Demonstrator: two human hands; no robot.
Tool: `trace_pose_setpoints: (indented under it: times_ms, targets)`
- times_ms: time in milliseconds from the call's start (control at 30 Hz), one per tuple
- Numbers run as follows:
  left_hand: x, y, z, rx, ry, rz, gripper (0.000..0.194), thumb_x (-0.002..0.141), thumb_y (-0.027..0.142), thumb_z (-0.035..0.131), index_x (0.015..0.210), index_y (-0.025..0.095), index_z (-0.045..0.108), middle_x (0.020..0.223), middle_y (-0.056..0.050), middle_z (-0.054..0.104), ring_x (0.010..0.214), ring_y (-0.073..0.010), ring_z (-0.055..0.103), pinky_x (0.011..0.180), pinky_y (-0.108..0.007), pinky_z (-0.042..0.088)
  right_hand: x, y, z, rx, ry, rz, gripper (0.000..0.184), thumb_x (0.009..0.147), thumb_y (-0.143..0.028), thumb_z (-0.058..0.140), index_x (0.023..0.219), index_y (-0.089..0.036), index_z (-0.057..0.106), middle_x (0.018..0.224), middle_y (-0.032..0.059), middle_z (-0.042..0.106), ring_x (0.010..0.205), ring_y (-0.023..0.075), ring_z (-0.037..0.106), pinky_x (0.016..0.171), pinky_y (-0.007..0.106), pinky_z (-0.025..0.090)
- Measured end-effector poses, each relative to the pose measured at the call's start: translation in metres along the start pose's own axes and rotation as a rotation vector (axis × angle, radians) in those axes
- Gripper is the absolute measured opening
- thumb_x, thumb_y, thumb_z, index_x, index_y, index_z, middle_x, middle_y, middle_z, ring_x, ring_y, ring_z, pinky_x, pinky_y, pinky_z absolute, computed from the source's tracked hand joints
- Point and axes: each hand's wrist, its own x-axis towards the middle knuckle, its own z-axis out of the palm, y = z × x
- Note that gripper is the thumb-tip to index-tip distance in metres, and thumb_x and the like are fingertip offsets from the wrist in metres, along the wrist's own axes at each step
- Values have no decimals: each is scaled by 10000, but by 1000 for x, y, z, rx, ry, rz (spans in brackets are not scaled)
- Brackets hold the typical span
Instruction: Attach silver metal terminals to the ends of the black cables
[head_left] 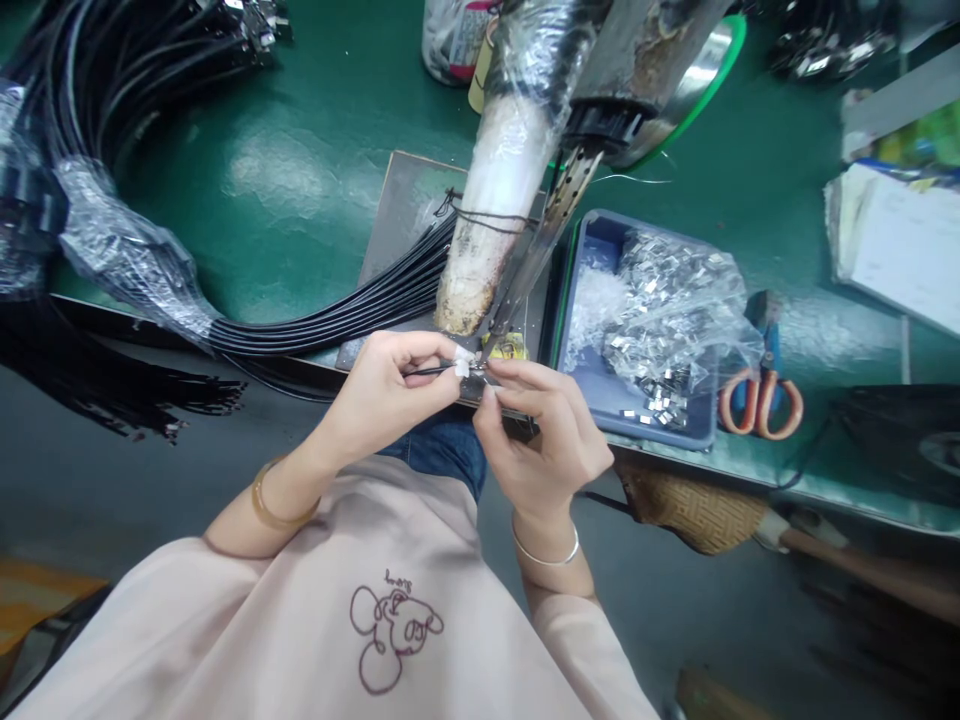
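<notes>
My left hand pinches a black cable close to its end, and something white shows at its fingertips. Facing it, my right hand has its thumb and forefinger drawn together by the cable's end; whatever small piece is between them is too small to make out. A soldering iron with a perforated metal barrel slants down, its tip right at the fingertips. Beside the iron, a plastic-wrapped white tube ends just above my hands. A bundle of black cables runs in from the left.
Right of the hands stands a blue tray with small metal connectors and plastic bags. Orange-handled scissors lie beside it. Papers are at far right. More wrapped cables cover the left side. A grey board lies beneath the tube.
</notes>
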Motion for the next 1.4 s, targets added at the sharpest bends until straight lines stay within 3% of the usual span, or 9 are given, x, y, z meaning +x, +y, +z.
trace_pose_setpoints:
  times_ms: [133, 567, 1400]
  targets:
    - [-1, -2, -1, 12, -11, -5, 101, 737, 184, 660, 705, 123, 733, 528, 70, 404, 497, -49, 232, 448, -207, 171, -2, 1, 0, 19, -15, 14, 197, 887, -73, 717, 896, -240, 612, 987, 33, 812, 869, 159, 793, 776, 265, 648]
    - [-4, -5, 1, 35, 20, 21, 114, 780, 222, 654, 711, 139, 693, 547, 48, 429, 527, -76, 328, 487, -220, 246, 1, -1, -1, 34, 7, 42, 199, 886, -67, 721, 931, -241, 636, 998, 20, 810, 895, 167, 794, 803, 287, 652]
    - [-2, -3, 0, 21, 0, 82, 82, 774, 170, 664, 725, 126, 713, 520, 93, 312, 478, -52, 227, 444, -216, 164, 5, 0, -2, 17, -10, 18, 208, 883, -54, 740, 941, -241, 668, 981, 7, 808, 869, 148, 785, 811, 259, 643]
